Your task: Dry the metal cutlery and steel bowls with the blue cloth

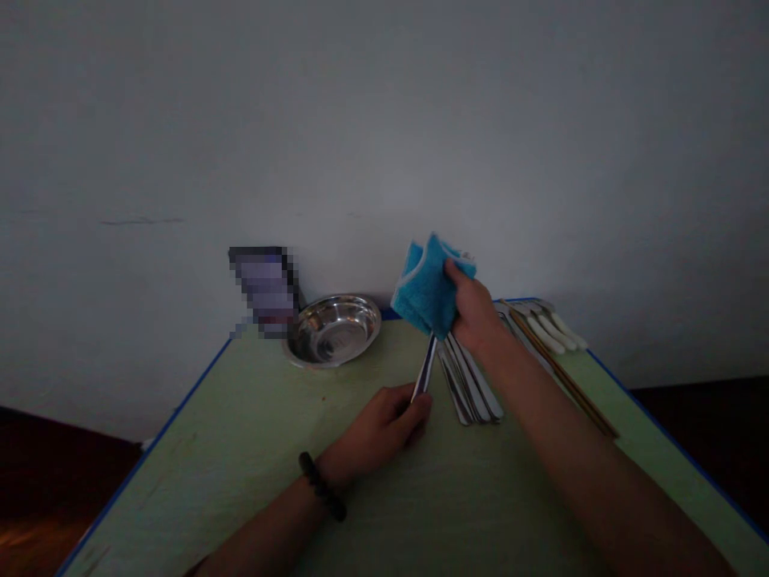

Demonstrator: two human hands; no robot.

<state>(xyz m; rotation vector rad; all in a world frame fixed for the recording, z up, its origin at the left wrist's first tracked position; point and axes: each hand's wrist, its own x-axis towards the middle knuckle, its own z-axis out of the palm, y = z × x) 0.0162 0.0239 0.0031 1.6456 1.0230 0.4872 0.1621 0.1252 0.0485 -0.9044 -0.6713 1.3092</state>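
Note:
My left hand (390,421) is closed around the lower end of a shiny metal utensil (426,367), held slanting up and away above the table. Its upper end disappears into a folded blue cloth (428,290) with pale edging, so its kind cannot be told. My right hand (472,311) grips that cloth, thumb on the near side, around the utensil's hidden end. Just right of the held utensil, several metal cutlery pieces (472,385) lie together, handles toward me. The cloth and right forearm cover their far ends.
A round stainless steel bowl (333,330) sits at the back left, beside a pixelated upright device (264,290). Wooden chopsticks (568,378) and several white-handled utensils (553,330) lie at the right. The green table (252,433) has blue edges and meets a wall (384,144).

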